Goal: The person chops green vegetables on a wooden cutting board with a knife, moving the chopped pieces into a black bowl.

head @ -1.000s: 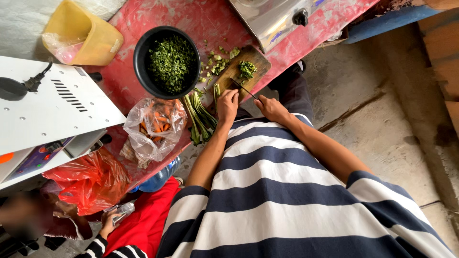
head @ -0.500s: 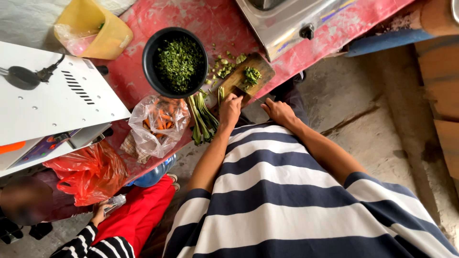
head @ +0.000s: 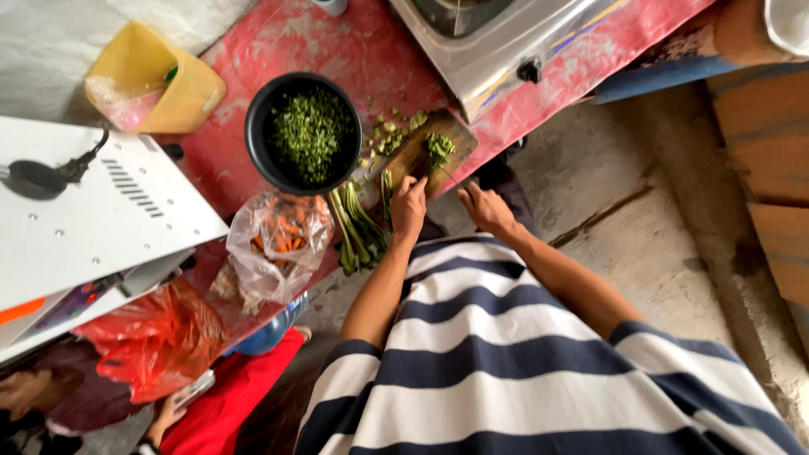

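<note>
My left hand (head: 409,205) presses down on long green stalks (head: 389,187) laid on a small wooden cutting board (head: 419,153). My right hand (head: 483,206) grips a knife (head: 447,174) whose blade rests on the board beside a small heap of chopped greens (head: 438,147). A black bowl (head: 261,156) full of finely chopped greens stands just left of the board. More uncut green stalks (head: 358,232) lie in a bundle below the bowl, next to my left wrist. All sit on a worn red tabletop (head: 337,50).
A clear plastic bag of carrots (head: 282,240) lies by the table edge. A yellow tub (head: 160,88) stands at the far left, a steel gas stove (head: 497,42) at the top. A white appliance (head: 93,219), a red bag (head: 160,337) and another person's hand with a phone (head: 181,404) are at left.
The view has shifted, so the table sits higher and further right in frame. Both hands stay at the board, still cutting stalks.
</note>
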